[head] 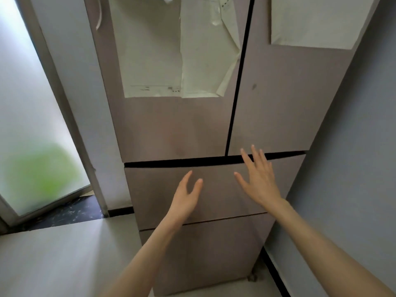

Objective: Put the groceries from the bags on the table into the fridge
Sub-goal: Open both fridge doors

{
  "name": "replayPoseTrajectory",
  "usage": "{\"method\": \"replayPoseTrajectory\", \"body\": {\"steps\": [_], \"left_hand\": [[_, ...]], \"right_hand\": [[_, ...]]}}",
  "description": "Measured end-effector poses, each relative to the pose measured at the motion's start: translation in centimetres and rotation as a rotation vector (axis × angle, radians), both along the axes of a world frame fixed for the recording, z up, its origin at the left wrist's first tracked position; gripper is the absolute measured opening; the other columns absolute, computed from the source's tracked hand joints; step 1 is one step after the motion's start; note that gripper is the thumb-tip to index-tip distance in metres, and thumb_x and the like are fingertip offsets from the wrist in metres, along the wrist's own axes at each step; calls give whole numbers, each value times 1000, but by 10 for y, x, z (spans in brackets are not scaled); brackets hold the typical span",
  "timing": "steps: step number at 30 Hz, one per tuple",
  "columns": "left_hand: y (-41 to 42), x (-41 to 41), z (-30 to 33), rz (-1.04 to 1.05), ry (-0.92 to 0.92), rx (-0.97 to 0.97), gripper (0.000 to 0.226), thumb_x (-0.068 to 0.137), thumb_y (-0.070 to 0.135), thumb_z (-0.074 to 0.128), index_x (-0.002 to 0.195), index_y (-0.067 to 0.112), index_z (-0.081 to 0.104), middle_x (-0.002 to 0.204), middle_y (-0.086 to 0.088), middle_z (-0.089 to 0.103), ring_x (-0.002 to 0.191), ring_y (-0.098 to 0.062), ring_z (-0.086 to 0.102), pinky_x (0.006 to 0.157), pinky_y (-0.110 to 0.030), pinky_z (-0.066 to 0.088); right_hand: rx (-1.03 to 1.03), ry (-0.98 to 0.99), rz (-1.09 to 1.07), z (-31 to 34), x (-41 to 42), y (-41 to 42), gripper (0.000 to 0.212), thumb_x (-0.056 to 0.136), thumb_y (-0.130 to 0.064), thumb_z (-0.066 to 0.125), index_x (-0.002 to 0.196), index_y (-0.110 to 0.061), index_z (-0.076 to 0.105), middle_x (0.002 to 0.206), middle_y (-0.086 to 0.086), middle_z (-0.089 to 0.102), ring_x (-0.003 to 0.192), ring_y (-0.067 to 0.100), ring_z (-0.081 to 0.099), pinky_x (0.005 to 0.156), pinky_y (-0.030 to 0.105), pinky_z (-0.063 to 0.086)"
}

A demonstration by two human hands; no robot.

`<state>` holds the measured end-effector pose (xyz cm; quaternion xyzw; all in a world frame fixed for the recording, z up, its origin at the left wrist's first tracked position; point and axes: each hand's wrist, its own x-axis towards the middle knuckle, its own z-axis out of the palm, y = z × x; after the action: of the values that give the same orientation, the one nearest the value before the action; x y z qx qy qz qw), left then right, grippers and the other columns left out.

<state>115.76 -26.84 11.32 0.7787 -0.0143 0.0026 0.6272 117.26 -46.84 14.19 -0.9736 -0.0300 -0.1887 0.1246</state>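
Note:
A tall brown-grey fridge [192, 129] fills the middle of the view, with two upper doors and two drawers below, all closed. White paper sheets [162, 61] are stuck on the upper doors. My left hand [186, 198] is held out in front of the upper drawer [214, 189], fingers straight, holding nothing. My right hand [260, 179] is spread open, its fingertips at the dark gap between the right upper door [285, 93] and the drawer. Neither the bags nor any groceries are in view.
A grey wall [353, 168] stands close on the fridge's right. On the left is a frosted glass door [32, 125] with a metal frame, over a dark sill [70, 213]. The floor [64, 260] is pale grey.

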Motion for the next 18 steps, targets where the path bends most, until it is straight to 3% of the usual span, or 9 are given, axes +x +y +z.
{"method": "replayPoseTrajectory", "body": {"steps": [3,7,9,11,14,18], "left_hand": [[-33,37,13,91,200,-441,53,94,37,46,142,20,31,145,1,37,130,-17,39,108,-36,32],[-67,79,26,164,353,-916,67,93,43,45,146,10,19,149,-12,30,132,-27,38,102,-44,36],[-78,97,29,215,381,-1090,76,90,46,49,146,9,16,151,-16,25,133,-30,37,101,-44,37],[-86,112,27,269,369,-1260,76,86,44,56,145,8,24,150,-17,27,133,-31,37,100,-44,38],[-96,122,21,340,301,-1367,72,84,37,61,142,8,30,147,-13,34,134,-29,34,109,-45,30],[-99,122,13,352,226,-1329,64,84,35,60,136,4,38,141,-15,43,130,-28,40,108,-44,34]], "right_hand": [[-127,-155,24,25,52,-21,71,92,-38,49,149,-26,8,157,8,-6,144,28,-8,115,53,1],[-250,-317,87,31,105,-42,82,81,-37,65,148,-25,19,156,14,7,143,34,3,109,60,7],[-284,-365,117,20,119,-49,87,78,-39,68,148,-24,18,156,15,3,142,33,-3,110,61,9],[-296,-401,134,10,128,-52,88,80,-41,65,148,-25,12,156,9,-9,142,31,-14,111,60,3],[-307,-433,155,3,135,-55,87,82,-44,60,148,-27,6,152,3,-30,140,27,-24,111,58,-6],[-315,-488,160,1,137,-58,87,82,-44,61,148,-27,8,154,4,-25,142,28,-21,111,59,-3]]}}
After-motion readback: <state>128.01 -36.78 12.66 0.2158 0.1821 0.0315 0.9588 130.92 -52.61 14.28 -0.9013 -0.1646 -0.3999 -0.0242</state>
